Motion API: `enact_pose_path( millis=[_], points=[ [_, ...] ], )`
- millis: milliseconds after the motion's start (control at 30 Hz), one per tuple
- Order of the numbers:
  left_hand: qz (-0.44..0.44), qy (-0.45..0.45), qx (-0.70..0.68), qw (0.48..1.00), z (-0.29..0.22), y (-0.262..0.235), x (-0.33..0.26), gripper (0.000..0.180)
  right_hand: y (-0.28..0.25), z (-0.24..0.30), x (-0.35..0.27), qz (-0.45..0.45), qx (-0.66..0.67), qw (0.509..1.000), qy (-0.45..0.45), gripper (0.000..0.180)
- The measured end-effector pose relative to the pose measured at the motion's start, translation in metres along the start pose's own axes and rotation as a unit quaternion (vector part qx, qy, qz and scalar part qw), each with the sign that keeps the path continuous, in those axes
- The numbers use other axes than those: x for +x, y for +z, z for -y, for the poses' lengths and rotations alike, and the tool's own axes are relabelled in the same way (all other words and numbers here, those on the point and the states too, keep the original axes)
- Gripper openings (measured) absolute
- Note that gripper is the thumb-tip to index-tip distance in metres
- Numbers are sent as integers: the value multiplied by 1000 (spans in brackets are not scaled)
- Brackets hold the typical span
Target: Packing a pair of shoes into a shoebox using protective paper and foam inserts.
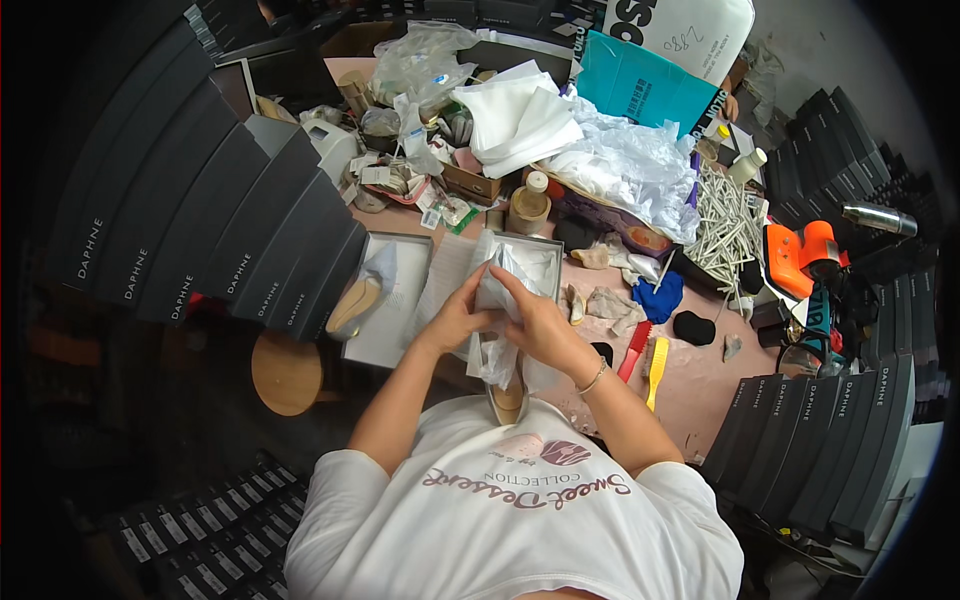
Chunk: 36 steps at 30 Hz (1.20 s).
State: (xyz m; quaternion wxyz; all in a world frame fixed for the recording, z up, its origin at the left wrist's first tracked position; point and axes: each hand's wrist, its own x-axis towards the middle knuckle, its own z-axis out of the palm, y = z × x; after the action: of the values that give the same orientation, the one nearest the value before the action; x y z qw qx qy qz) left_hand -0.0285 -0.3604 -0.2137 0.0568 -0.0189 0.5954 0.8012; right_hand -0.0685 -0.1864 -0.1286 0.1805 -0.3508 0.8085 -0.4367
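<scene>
Both hands, left hand (452, 318) and right hand (535, 325), grip a partly tissue-wrapped shoe (503, 375) near the worktop (700, 375) edge; its mate (360, 298) already lies boxed at left, wrapping unfinished.

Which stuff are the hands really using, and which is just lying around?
In use: left hand, right hand, shoe, clear wrapping, open shoe box.

Lying about: red brush, yellow brush, blue cloth, orange tool, white sticks, dark stacked boxes.
</scene>
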Motion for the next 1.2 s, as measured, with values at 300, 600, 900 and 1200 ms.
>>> enact_pose_path(
  millis=[300, 600, 900, 1200],
  points=[
    [-160, -81, -66, 982, 31, 34, 2, 40, -18, 1, 7, 14, 12, 1000, -17, 54],
    [-181, -31, 399, 898, 21, 38, 4, 38, -2, -12, 24, -91, -146, 984, -47, 30],
    [30, -63, 305, 950, 23, 9, -6, 44, 55, -25, 11, -35, -319, 946, -45, 32],
    [132, -200, -146, 960, -6, -19, -14, 83, 76, -35, -21, -108, -219, 966, -82, 23]
  ],
)
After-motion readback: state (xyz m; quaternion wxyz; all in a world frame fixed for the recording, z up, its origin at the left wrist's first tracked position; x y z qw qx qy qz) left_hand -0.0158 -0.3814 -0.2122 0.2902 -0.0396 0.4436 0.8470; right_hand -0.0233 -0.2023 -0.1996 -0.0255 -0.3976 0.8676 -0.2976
